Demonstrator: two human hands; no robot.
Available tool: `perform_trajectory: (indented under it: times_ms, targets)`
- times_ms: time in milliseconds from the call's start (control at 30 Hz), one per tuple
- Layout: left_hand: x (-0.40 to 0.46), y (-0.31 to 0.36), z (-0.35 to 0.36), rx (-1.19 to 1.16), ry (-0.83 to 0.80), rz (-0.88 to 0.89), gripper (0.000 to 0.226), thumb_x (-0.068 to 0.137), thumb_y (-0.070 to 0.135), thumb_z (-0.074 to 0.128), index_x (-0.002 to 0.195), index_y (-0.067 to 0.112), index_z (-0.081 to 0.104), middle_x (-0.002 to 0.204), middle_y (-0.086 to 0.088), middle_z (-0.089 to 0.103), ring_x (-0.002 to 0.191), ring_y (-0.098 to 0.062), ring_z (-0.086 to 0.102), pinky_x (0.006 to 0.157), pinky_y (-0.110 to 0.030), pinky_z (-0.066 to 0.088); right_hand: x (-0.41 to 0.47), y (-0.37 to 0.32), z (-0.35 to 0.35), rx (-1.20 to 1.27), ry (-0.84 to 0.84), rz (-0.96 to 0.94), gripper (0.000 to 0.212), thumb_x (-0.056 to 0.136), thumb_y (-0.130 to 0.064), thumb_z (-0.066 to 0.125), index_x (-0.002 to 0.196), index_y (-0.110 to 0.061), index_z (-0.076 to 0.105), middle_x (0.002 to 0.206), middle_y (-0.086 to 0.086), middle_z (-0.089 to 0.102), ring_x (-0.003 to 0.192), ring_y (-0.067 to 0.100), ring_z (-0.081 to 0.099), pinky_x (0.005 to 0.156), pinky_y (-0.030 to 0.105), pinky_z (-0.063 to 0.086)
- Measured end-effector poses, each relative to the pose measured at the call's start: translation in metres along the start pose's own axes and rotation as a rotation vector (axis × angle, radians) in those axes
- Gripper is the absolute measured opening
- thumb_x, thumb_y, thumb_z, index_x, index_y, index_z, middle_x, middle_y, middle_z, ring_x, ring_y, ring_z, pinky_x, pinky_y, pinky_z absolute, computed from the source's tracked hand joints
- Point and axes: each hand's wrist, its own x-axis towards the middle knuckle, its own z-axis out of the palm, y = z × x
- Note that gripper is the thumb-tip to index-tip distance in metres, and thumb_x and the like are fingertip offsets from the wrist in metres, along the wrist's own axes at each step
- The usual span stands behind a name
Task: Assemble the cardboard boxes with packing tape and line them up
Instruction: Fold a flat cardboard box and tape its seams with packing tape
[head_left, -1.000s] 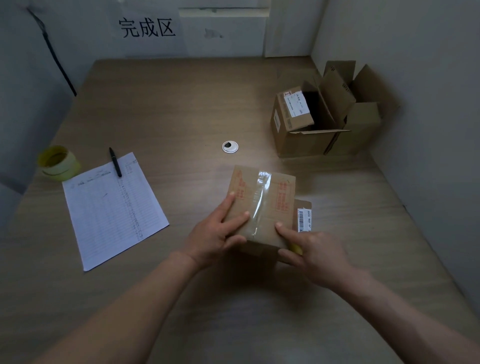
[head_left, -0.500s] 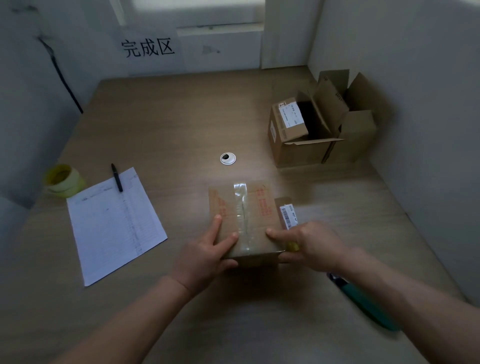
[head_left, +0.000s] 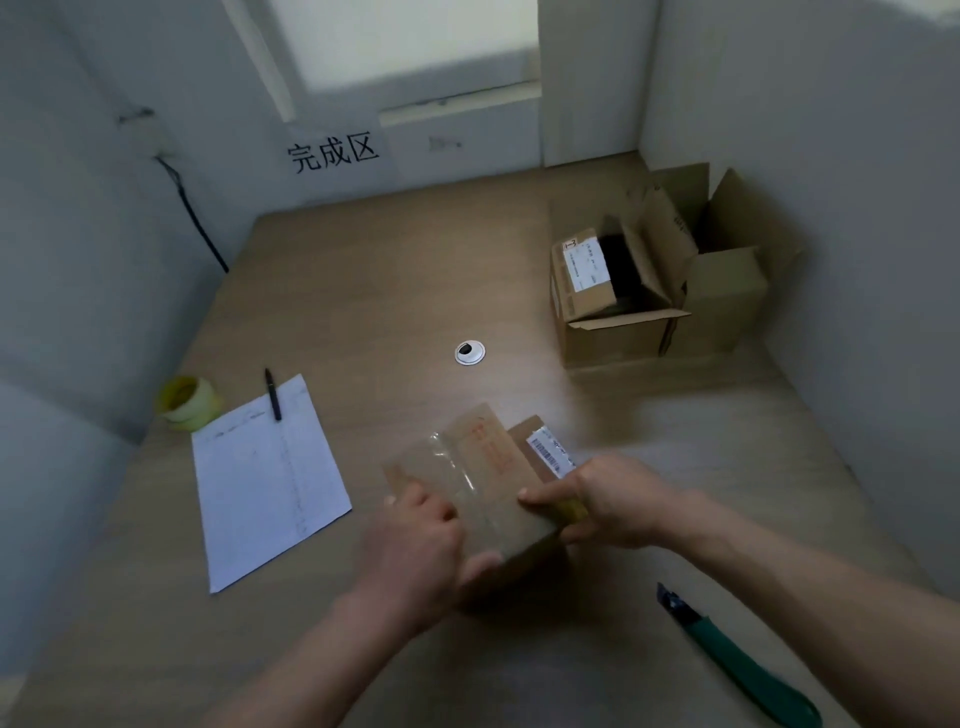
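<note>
One head-worn wide-angle camera looks forward and down onto the light wooden tabletop (head_left: 363, 291). It sits close above both bare forearms.

1. A sheet (head_left: 267, 480) of lined paper lies near the tabletop's (head_left: 363, 291) left edge.
2. A pen (head_left: 273, 393) rests across the sheet's far edge.
3. A white grommet (head_left: 469, 353) sits mid-tabletop.
4. A green knife (head_left: 737, 660) lies near the near right corner.
5. A sign (head_left: 332, 153) with black characters hangs on the far wall.
</note>
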Motion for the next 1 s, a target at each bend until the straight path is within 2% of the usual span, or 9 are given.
perform_trajectory:
  times_ms: [100, 167, 267, 367, 467, 667, 800, 900, 1000]
  targets:
    - [0.053, 0.023, -0.012, -0.245, -0.118, 0.087, 0.043, 0.080, 0.057, 0.062, 0.105, 0.023, 0.065, 0.123, 0.000, 0.054, 0.105, -0.023, 0.054, 0.082, -0.034, 0.048, 0.000, 0.001, 0.004, 0.024, -0.020, -0.001, 0.056, 0.087, -0.051, 0.061, 0.138, -0.048, 0.040, 0.112, -0.003, 0.066, 0.098, 0.020, 0.062, 0.086, 0.036, 0.048]
    - [0.072, 0.042, -0.006, -0.442, -0.312, 0.024, 0.064, 0.075, 0.047, 0.075, 0.130, 0.027, 0.048, 0.139, 0.006, 0.043, 0.121, -0.019, 0.048, 0.098, -0.032, 0.043, -0.003, 0.004, 0.004, 0.187, -0.023, 0.051, 0.046, 0.086, -0.044, 0.063, 0.129, -0.039, 0.049, 0.108, 0.000, 0.067, 0.096, 0.022, 0.063, 0.084, 0.035, 0.048]
    - [0.090, 0.047, 0.009, -0.384, -0.392, 0.013, 0.088, 0.070, 0.047, 0.080, 0.142, 0.032, 0.031, 0.135, 0.003, 0.052, 0.120, -0.023, 0.052, 0.096, -0.035, 0.044, -0.015, 0.010, 0.012, 0.530, 0.028, 0.203, 0.054, 0.081, -0.033, 0.066, 0.133, -0.036, 0.052, 0.110, -0.004, 0.065, 0.097, 0.015, 0.060, 0.087, 0.034, 0.050]
    - [0.096, 0.040, 0.016, -0.366, -0.413, 0.056, 0.089, 0.067, 0.049, 0.081, 0.141, 0.035, 0.033, 0.121, 0.004, 0.058, 0.108, -0.022, 0.057, 0.085, -0.031, 0.042, -0.026, 0.015, 0.022, 0.687, 0.104, 0.358, 0.036, 0.080, -0.032, 0.076, 0.115, -0.033, 0.064, 0.102, -0.010, 0.061, 0.095, 0.011, 0.058, 0.083, 0.028, 0.050]
    - [0.100, 0.044, 0.015, -0.341, -0.394, 0.090, 0.082, 0.068, 0.056, 0.078, 0.137, 0.035, 0.040, 0.116, 0.005, 0.062, 0.106, -0.020, 0.059, 0.082, -0.029, 0.040, -0.025, 0.014, 0.021, 0.506, 0.102, 0.413, 0.023, 0.078, -0.044, 0.076, 0.097, -0.037, 0.065, 0.087, -0.016, 0.055, 0.087, 0.011, 0.056, 0.070, 0.028, 0.044]
    - [0.138, 0.053, 0.007, -0.147, -0.533, 0.180, 0.063, 0.080, 0.064, 0.063, 0.138, 0.045, 0.048, 0.128, 0.007, 0.063, 0.119, -0.019, 0.055, 0.082, -0.029, 0.044, -0.022, 0.015, 0.017, 0.378, 0.237, 0.484, 0.037, 0.066, -0.054, 0.080, 0.082, -0.028, 0.058, 0.079, -0.010, 0.059, 0.076, 0.014, 0.055, 0.059, 0.032, 0.042]
    - [0.158, 0.066, 0.000, -0.059, -0.687, 0.315, 0.050, 0.078, 0.052, 0.073, 0.125, 0.036, 0.063, 0.107, 0.003, 0.066, 0.103, -0.022, 0.061, 0.082, -0.029, 0.048, -0.020, 0.012, 0.016, 0.261, 0.256, 0.408, 0.044, 0.060, -0.056, 0.081, 0.081, -0.026, 0.056, 0.081, -0.009, 0.059, 0.081, 0.016, 0.053, 0.067, 0.036, 0.051]
    - [0.153, 0.061, 0.017, -0.336, -0.715, 0.311, 0.023, 0.081, 0.032, 0.076, 0.103, 0.025, 0.075, 0.072, 0.006, 0.061, 0.075, -0.014, 0.059, 0.070, -0.027, 0.043, -0.030, 0.010, 0.026, 0.293, 0.364, 0.377, 0.038, 0.064, -0.048, 0.079, 0.080, -0.028, 0.051, 0.084, -0.009, 0.055, 0.084, 0.015, 0.050, 0.072, 0.039, 0.050]
    - [0.132, 0.041, 0.037, -0.722, -0.618, 0.141, 0.006, 0.080, 0.018, 0.078, 0.086, 0.020, 0.076, 0.052, 0.012, 0.052, 0.052, -0.003, 0.045, 0.058, -0.026, 0.036, -0.065, 0.003, 0.051, 0.387, 0.743, 0.466, 0.034, 0.068, -0.041, 0.071, 0.093, -0.025, 0.056, 0.096, -0.006, 0.056, 0.093, 0.018, 0.052, 0.081, 0.030, 0.045]
